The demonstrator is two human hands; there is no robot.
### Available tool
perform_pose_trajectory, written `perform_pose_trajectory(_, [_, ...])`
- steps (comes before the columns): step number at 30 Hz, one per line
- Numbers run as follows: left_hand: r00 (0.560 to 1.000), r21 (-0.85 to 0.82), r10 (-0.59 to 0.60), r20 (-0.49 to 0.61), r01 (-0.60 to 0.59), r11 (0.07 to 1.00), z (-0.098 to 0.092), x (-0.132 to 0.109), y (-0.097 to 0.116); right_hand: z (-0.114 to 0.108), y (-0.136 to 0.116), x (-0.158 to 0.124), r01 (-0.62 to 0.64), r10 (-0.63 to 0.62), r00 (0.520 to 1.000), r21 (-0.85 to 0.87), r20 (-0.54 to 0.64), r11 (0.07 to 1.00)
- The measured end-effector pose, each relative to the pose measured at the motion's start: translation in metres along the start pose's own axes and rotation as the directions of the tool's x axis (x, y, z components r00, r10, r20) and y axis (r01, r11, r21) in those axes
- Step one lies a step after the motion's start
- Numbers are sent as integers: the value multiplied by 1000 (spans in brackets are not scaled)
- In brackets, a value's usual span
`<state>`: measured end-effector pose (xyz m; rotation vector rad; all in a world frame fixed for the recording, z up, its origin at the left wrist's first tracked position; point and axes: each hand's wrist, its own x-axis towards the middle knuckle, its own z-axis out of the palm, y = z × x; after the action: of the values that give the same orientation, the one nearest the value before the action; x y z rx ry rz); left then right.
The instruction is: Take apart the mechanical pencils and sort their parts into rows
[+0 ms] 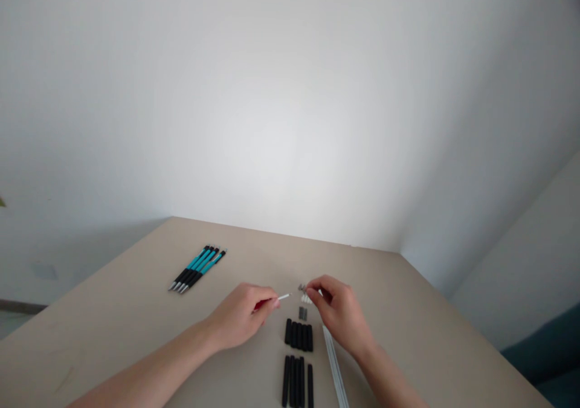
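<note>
My left hand [242,315] is closed around a thin white pen refill [284,297], whose tip points right. Across from it, my right hand [339,311] pinches thumb and forefinger together beside some tiny grey metal parts that look like springs [301,288]. Whether one is between those fingertips is too small to tell. Just below the fingertips are small white pieces [306,299], with short grey pieces [302,314] nearer me. Black grip sleeves [299,336] lie in a row, and longer black tubes [294,382] in another.
Several blue-and-black pens [198,269] lie side by side on the left of the beige table [254,251]. Long white rods [336,365] lie under and beside my right wrist. A white wall [290,124] stands behind, and dark teal fabric [544,347] hangs at lower right.
</note>
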<state>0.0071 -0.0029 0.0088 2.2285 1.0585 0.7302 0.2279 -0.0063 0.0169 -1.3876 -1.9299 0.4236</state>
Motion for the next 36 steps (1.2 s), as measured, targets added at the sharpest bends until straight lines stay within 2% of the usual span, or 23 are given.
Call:
perform_pose_trajectory(6, [1000,4,-23,-6,23,1000,1,1,-2,-5,10,2,-19,36,993,-149,110,989])
perform_pose_trajectory(10, [999,5,-32,0,32,999,1,0,-2,-5,12,-2,-35,77,976,-198,205,980])
perform_pose_trajectory(14, [1000,2,-29,1,29,1000,1,1,-3,-6,11,-4,-25,79,965,-214,249,976])
perform_pose_trajectory(19, [1000,-2,-30,1,30,1000,2,1,-4,-5,9,-4,-33,92,963,-231,252,972])
perform_pose_trajectory(28, [1000,-2,-30,-6,30,1000,2,1,-4,-7,12,-2,-67,122,977,-293,173,954])
perform_pose_trajectory(36, [999,26,-32,4,32,999,2,1,-5,-4,10,-3,-28,101,971,-317,215,948])
